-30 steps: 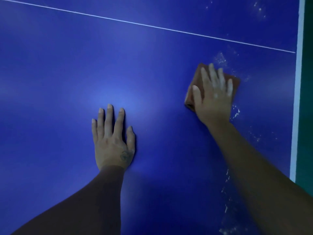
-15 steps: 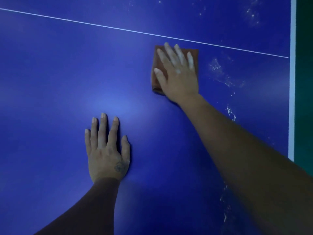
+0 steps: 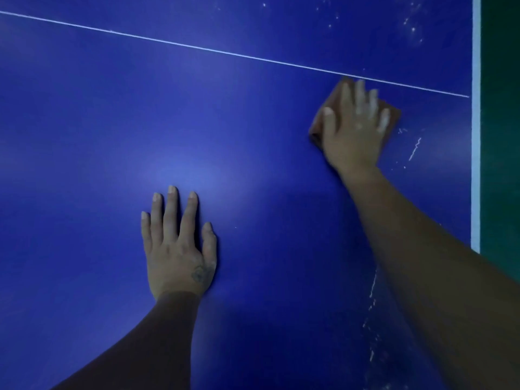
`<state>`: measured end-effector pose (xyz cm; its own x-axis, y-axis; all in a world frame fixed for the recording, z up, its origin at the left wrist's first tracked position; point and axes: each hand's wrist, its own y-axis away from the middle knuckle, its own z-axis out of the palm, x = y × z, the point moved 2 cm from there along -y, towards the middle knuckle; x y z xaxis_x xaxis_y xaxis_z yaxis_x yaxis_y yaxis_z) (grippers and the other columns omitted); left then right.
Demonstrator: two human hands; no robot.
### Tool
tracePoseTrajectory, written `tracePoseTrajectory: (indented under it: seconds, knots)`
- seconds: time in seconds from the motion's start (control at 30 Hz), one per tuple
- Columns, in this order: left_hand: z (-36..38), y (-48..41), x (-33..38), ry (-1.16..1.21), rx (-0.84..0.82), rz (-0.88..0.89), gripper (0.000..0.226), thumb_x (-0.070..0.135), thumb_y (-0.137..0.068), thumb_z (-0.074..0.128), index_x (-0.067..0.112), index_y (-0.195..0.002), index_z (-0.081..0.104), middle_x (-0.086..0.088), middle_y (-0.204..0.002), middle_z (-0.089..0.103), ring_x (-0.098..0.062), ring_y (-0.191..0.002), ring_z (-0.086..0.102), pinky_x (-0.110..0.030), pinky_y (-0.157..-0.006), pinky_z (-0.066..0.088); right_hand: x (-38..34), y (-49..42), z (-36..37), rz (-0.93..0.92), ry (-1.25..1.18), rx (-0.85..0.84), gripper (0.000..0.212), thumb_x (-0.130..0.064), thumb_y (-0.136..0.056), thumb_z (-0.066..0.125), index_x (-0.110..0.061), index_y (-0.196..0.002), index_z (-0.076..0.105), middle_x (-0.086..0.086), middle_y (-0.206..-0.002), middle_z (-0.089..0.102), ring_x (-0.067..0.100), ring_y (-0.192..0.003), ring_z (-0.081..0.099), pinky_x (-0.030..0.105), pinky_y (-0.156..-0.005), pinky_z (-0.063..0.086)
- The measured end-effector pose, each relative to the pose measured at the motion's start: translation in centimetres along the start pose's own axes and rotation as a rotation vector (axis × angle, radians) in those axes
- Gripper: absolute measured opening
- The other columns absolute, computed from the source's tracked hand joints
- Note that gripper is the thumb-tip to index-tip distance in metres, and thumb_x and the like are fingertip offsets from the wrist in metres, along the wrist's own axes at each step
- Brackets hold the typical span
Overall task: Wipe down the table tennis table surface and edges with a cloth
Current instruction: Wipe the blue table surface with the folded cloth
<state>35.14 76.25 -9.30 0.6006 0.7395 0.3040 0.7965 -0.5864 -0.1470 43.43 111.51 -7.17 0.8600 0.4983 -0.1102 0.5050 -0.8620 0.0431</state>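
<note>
The right hand (image 3: 356, 128) lay flat on a brown cloth (image 3: 392, 116), fingers spread and pressing it onto the blue tabletop (image 3: 84, 122) rather than gripping it. The cloth sat far and to the right, its far corner touching the thin white line (image 3: 197, 47) that crossed the surface, and not far from the white edge stripe (image 3: 475, 136) along the right side. Only its margins showed around the hand; it looked folded into a small pad. The left hand (image 3: 178, 249) rested open, palm down and empty, near the middle of the view, apparently bracing the person's weight as they leaned over.

White flecks and streaks (image 3: 415, 149) lay just right of the cloth, more trailed along the near right beside the forearm, and another scatter sat beyond the line at the far right. By my reading the wipe was mid-course, with the right-hand strip and the edges not yet done.

The chief risk was that a flat-palmed pad, held by pressure alone, would slip out from under the fingers or bunch on a fast stroke, leaving the bare palm to smear the residue. A loaded cloth could also drag the white matter across clean surface instead of lifting it. A stroke carried too far right could push the cloth off the edge. The braced left palm might leave its own print on the wiped area.
</note>
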Motion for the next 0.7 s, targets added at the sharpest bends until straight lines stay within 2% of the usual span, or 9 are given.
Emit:
tracePoseTrajectory:
  seconds: [0.1, 0.2, 0.4, 0.5, 0.6, 0.7]
  knots:
    - [0.1, 0.1, -0.2, 0.001, -0.005, 0.002, 0.06, 0.036, -0.108, 0.051, 0.015, -0.163, 0.049, -0.013, -0.177, 0.032, -0.036, -0.167, 0.021, -0.061, -0.135, 0.015, -3.5, 1.9, 0.7, -0.201, 0.025, -0.016, 0.067, -0.056, -0.112, 0.023, -0.024, -0.171, 0.022, 0.001, -0.18, 0.014, 0.029, -0.166, 0.012, 0.058, -0.132, 0.008]
    - [0.1, 0.1, -0.2, 0.005, 0.002, 0.01, 0.059, 0.036, -0.108, 0.05, 0.014, -0.163, 0.049, -0.014, -0.177, 0.032, -0.037, -0.167, 0.021, -0.061, -0.134, 0.016, -1.8, 2.1, 0.7, -0.303, 0.004, -0.033, 0.066, -0.056, -0.113, 0.026, -0.026, -0.171, 0.025, -0.002, -0.18, 0.015, 0.027, -0.166, 0.012, 0.057, -0.133, 0.008]
    - [0.1, 0.2, -0.1, 0.004, 0.004, 0.001, 0.059, 0.037, -0.109, 0.049, 0.014, -0.163, 0.05, -0.013, -0.177, 0.032, -0.036, -0.167, 0.022, -0.059, -0.135, 0.013, 9.9, 0.3, -1.1, 0.114, -0.029, -0.005, 0.069, -0.059, -0.111, 0.023, -0.027, -0.172, 0.018, -0.002, -0.181, 0.01, 0.026, -0.167, 0.005, 0.059, -0.133, 0.004]
    - [0.1, 0.1, -0.1, -0.002, 0.003, 0.003, 0.058, 0.037, -0.109, 0.05, 0.014, -0.163, 0.05, -0.014, -0.176, 0.033, -0.037, -0.167, 0.023, -0.059, -0.135, 0.014, 10.8, 1.2, -1.3, 0.237, -0.062, -0.007, 0.071, -0.06, -0.11, 0.022, -0.025, -0.172, 0.018, 0.0, -0.181, 0.009, 0.028, -0.167, 0.003, 0.061, -0.133, 0.003]
    - [-0.1, 0.1, 0.1, -0.002, -0.003, -0.003, 0.059, 0.036, -0.109, 0.05, 0.015, -0.163, 0.05, -0.014, -0.177, 0.032, -0.037, -0.167, 0.022, -0.059, -0.135, 0.014, 7.3, 3.2, -0.9, 0.207, -0.045, 0.001, 0.069, -0.057, -0.112, 0.022, -0.024, -0.172, 0.017, 0.002, -0.181, 0.009, 0.029, -0.167, 0.003, 0.062, -0.132, 0.003]
    - [-0.1, 0.2, 0.1, -0.006, -0.013, -0.007, 0.059, 0.038, -0.109, 0.048, 0.015, -0.164, 0.048, -0.013, -0.178, 0.031, -0.035, -0.167, 0.02, -0.057, -0.136, 0.011, 3.2, 5.8, -0.1, -0.008, -0.019, -0.035, 0.067, -0.057, -0.113, 0.02, -0.025, -0.172, 0.016, 0.0, -0.181, 0.009, 0.028, -0.167, 0.004, 0.059, -0.133, 0.002]
